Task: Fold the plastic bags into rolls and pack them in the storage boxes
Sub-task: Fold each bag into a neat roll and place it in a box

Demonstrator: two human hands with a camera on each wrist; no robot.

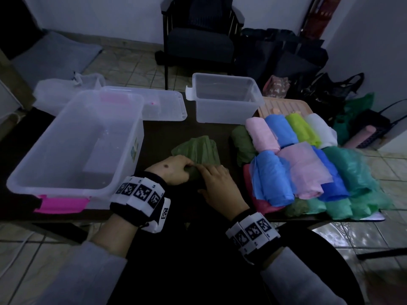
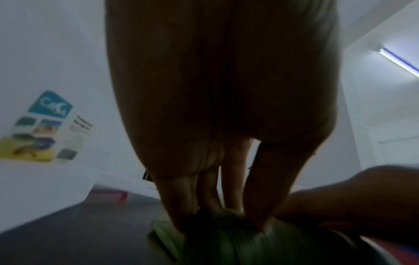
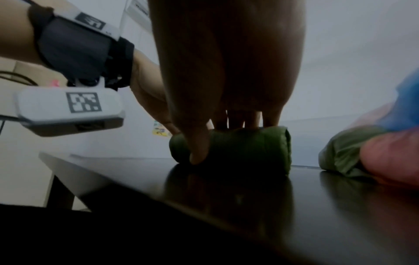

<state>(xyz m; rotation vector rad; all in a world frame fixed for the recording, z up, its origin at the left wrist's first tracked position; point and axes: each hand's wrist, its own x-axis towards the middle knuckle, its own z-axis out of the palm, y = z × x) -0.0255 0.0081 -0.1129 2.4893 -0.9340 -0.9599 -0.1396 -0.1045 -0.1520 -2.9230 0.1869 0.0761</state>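
Dark table (image 1: 167, 133) carrying plenty: big clear storage box (image 1: 72, 146) at left, flat lid (image 1: 163, 104) behind it, smaller clear box (image 1: 222, 100) at the back, green bag (image 1: 198, 150) mid-table, colourful rolled bags (image 1: 308, 159) stacked along the right edge.

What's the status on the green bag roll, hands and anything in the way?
Both hands, left and right, gripping the green bag, rolled at the near end, far end flat on the table. Large storage box open beside. Nothing in the way.

Green bag (image 1: 199, 154) half rolled on table, clear boxes (image 1: 72, 142) open
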